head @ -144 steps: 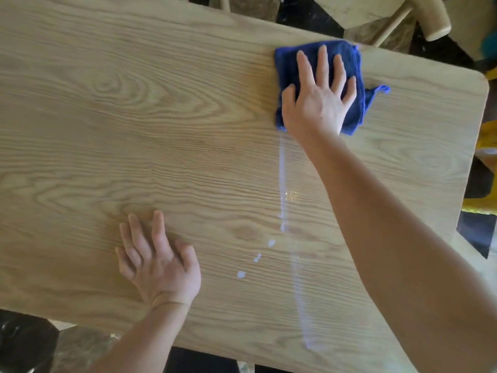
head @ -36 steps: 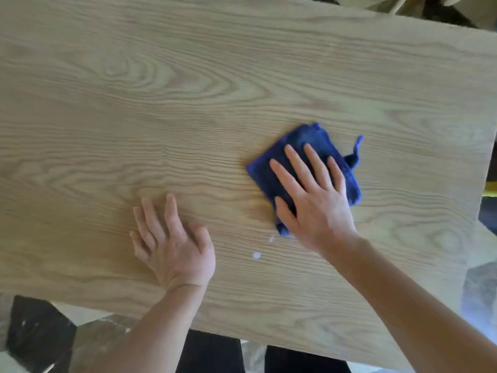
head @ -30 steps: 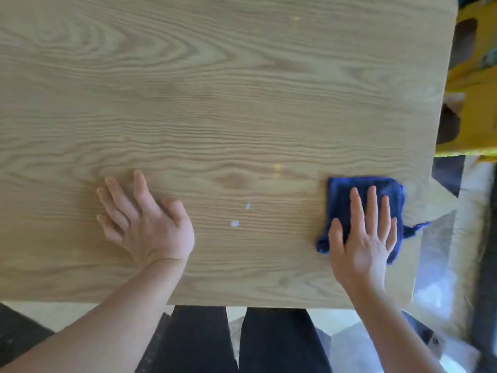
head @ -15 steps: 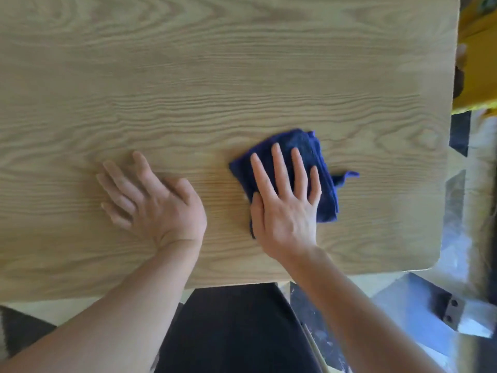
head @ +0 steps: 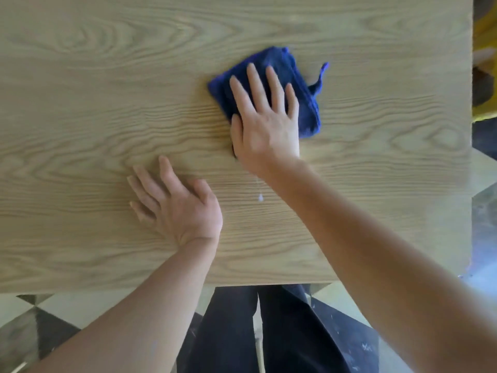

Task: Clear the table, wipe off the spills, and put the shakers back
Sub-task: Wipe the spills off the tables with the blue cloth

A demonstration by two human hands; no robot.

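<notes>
A folded dark blue cloth lies on the light wooden table, right of the middle. My right hand presses flat on top of it, fingers spread and pointing away from me. A small white drop of spill with a thin streak sits on the wood just below that wrist. My left hand rests palm down on the bare wood, nearer to me and to the left, holding nothing. No shakers are in view.
The table's near edge runs across the lower part of the view, its right edge at far right. Something yellow stands past the right edge. Below are my dark trousers and a patterned floor.
My right hand has slid the blue cloth away from me and to the right. One small white drop with a streak now shows behind it. My left hand has stayed flat on the table.
</notes>
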